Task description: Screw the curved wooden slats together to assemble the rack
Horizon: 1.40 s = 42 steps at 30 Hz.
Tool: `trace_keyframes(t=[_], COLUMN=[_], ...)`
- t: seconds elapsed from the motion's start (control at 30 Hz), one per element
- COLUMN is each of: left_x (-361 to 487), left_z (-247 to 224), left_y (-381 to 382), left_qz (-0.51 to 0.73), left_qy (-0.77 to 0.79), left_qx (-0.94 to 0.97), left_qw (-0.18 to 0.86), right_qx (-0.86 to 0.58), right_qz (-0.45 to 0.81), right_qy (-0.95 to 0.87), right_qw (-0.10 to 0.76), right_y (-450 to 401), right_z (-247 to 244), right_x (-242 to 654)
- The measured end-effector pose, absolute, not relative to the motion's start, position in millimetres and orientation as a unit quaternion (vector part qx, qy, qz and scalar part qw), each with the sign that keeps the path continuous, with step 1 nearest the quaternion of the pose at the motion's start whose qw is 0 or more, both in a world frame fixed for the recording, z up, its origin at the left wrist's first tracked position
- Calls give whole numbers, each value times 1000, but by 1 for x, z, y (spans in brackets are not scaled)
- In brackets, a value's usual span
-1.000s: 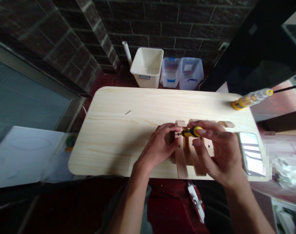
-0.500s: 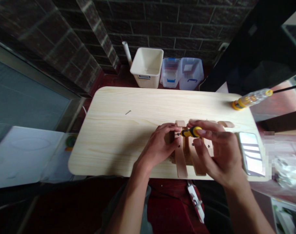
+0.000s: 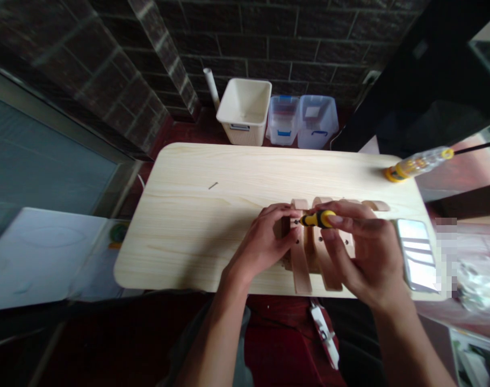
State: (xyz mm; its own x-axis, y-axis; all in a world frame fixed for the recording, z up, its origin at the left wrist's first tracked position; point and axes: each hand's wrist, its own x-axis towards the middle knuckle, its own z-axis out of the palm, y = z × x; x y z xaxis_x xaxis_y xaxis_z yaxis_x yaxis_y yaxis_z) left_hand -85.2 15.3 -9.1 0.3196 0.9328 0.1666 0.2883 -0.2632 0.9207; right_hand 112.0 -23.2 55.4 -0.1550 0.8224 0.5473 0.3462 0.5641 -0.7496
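Observation:
A yellow-and-black screwdriver (image 3: 317, 219) is pinched in the fingers of my right hand (image 3: 368, 244). Its tip meets a dark screw (image 3: 296, 221) in the leftmost wooden slat (image 3: 301, 269). Fingers and thumb of my left hand (image 3: 265, 236) close round the left end of the wooden slatted piece, on either side of that screw. A second slat (image 3: 329, 271) lies to the right, with a screw showing in it. My right hand hides part of the slats behind it.
On the pale table (image 3: 180, 231) a loose screw (image 3: 213, 185) lies at the left. A phone (image 3: 417, 255) rests at the right, below a clear-and-yellow screwdriver case (image 3: 418, 164). Beyond the far edge stand a cream bin (image 3: 245, 131) and two clear plastic boxes (image 3: 317, 123).
The whole view has shifted very slightly. Both hands keep their places, with the screwdriver tip still at the same screw.

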Motion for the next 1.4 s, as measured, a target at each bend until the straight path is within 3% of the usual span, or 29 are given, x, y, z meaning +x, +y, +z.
trace_keyframes(t=[1.4], left_x=[-86], left_z=[-15], left_y=[15], left_qz=[393], left_qy=[424], left_qx=[710], left_qw=[402], right_qx=[-393], right_qz=[246], right_qy=[-723], right_qw=[512], right_y=[-23], right_z=[57], right_x=[114])
